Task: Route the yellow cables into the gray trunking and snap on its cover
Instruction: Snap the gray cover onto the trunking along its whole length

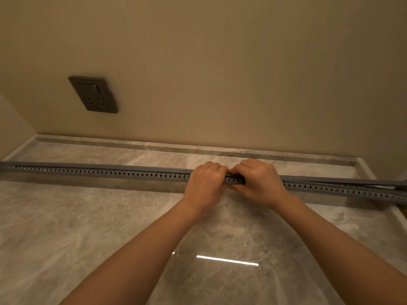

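Socket (93,94) is mounted on the wall (220,62), upper left. Trunking (99,172) lies lengthwise across the marble counter (88,216), slotted side facing the viewer. Left of the hands the cover (110,166) sits flush on top. Left hand (206,182) and right hand (258,181) sit side by side near the middle, fingers curled over the top, thumbs below, clamped around trunking and cover. At far right the cover stands lifted, apart from the trunking. Cables not discernible.
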Demonstrator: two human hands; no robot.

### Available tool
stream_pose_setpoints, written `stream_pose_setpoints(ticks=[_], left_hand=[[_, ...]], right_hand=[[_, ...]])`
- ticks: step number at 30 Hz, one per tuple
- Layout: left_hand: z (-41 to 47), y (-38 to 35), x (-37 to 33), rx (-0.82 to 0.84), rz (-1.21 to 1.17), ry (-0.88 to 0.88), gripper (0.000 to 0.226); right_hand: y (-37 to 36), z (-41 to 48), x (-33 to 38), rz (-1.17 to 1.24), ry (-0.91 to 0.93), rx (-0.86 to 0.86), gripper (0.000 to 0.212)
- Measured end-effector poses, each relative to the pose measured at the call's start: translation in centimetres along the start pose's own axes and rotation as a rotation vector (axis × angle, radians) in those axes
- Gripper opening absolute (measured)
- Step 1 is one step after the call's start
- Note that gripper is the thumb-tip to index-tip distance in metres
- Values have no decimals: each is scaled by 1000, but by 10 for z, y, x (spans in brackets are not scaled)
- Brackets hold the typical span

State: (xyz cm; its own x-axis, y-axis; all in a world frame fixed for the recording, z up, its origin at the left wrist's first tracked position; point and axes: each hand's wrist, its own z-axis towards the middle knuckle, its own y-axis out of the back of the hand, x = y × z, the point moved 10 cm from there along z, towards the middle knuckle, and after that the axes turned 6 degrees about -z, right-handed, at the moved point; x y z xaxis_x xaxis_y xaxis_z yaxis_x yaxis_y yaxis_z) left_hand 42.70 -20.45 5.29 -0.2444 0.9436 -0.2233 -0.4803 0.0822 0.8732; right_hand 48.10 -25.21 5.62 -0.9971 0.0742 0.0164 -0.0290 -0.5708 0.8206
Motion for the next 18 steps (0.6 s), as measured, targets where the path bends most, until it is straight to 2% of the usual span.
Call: stream_pose_setpoints(ticks=[6,9,12,18], left_hand=[[2,0,3,3,-19,-21,22],[2,-1,4,16,-1,-19,25],[1,-2,4,20,13,-18,28],[3,-4,6,22,23,-21,29]], right_hand=[[5,-6,-8,102,-127,-31,30],[7,-14,-12,64,-128,-23,25],[13,-25,-26,18,-147,5,37],[29,-42,-38,-56,-135,-16,41]])
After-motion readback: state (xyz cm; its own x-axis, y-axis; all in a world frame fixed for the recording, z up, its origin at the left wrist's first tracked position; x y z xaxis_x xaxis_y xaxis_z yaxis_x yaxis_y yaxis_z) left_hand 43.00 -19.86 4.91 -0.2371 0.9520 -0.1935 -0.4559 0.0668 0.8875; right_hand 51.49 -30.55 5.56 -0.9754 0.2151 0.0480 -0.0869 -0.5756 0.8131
